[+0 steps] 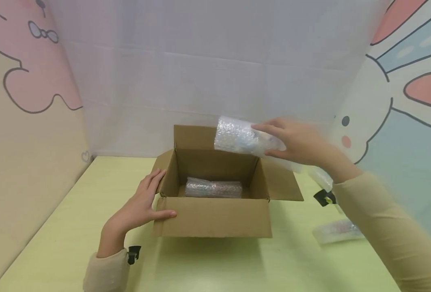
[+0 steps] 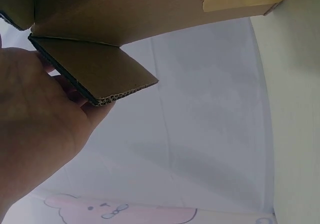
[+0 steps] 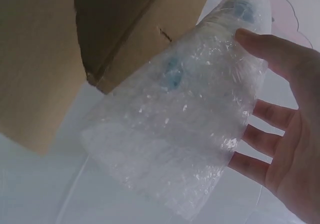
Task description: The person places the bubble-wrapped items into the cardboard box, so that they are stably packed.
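Observation:
An open cardboard box (image 1: pixel 215 217) stands on the table with its flaps folded out. My left hand (image 1: pixel 142 207) holds its near left corner, the thumb on the front flap and the fingers against the left flap (image 2: pixel 97 69). My right hand (image 1: pixel 296 140) grips a bubble-wrapped bundle (image 1: pixel 237 136) above the box's back right side; thumb and fingers lie on opposite sides of the wrap (image 3: pixel 175 129). Bluish patches show through the plastic, but what is inside cannot be made out. Inside the box, another bubble-wrapped roll (image 1: pixel 213 188) lies on the bottom.
To the right of the box, a bubble-wrapped package (image 1: pixel 336 232) lies on the pale yellow-green table (image 1: pixel 208 267). Another wrapped piece (image 1: pixel 321 178) is partly hidden behind the right forearm. The right flap (image 1: pixel 281 180) sticks outward. A white curtain-like sheet (image 1: pixel 208 73) hangs behind.

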Available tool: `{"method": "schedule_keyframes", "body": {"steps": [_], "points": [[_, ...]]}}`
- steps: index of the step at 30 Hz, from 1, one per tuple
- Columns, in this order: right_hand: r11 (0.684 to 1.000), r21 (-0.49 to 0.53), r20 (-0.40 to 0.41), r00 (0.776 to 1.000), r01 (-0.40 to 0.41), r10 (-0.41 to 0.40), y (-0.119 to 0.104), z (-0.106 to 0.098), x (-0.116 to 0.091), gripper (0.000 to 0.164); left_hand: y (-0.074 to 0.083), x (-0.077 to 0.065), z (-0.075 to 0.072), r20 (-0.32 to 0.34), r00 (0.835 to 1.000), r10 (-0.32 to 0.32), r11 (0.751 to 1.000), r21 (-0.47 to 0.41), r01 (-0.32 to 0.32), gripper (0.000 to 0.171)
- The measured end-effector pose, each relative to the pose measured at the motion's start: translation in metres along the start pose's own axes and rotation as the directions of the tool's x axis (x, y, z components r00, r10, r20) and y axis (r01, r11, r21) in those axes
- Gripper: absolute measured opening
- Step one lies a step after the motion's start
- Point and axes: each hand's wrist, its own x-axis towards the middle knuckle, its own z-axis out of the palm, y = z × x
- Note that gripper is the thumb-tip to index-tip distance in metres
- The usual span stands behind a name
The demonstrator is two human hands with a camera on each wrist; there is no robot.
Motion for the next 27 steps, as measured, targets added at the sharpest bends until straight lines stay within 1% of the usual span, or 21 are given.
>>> {"method": "schedule_keyframes", "body": {"steps": [4, 8, 11, 15, 20, 23, 27], "points": [[0.998, 0.013, 0.036, 0.997, 0.068, -0.068, -0.018, 0.009, 0.016, 0.065, 0.001, -0.001, 0.001, -0.014, 1.0, 0.008, 1.0, -0.006, -0.008, 0.114], [0.996, 0.035, 0.127, 0.988, 0.086, -0.09, -0.033, 0.016, 0.032, 0.065, 0.002, -0.003, 0.0, -0.02, 1.0, 0.01, 1.0, -0.011, -0.01, 0.114], [0.995, 0.055, 0.213, 0.973, 0.083, -0.093, -0.042, 0.022, 0.044, 0.067, 0.003, -0.004, 0.0, -0.018, 1.0, 0.005, 1.0, -0.01, -0.005, 0.114], [0.993, 0.082, 0.312, 0.944, 0.083, -0.105, -0.053, 0.032, 0.057, 0.067, 0.002, -0.005, -0.001, -0.02, 1.0, -0.005, 1.0, -0.006, 0.005, 0.114], [0.99, 0.064, 0.406, 0.903, 0.123, -0.138, -0.064, 0.049, 0.07, 0.067, 0.002, -0.005, -0.002, -0.015, 1.0, -0.015, 1.0, -0.018, 0.014, 0.115], [0.988, 0.045, 0.465, 0.872, 0.149, -0.153, -0.068, 0.06, 0.077, 0.068, 0.002, -0.005, -0.002, -0.009, 1.0, -0.025, 0.999, -0.025, 0.024, 0.115], [0.983, 0.035, 0.542, 0.823, 0.18, -0.17, -0.072, 0.077, 0.085, 0.069, 0.002, -0.005, -0.002, -0.004, 1.0, -0.03, 0.999, -0.025, 0.03, 0.115]]}}
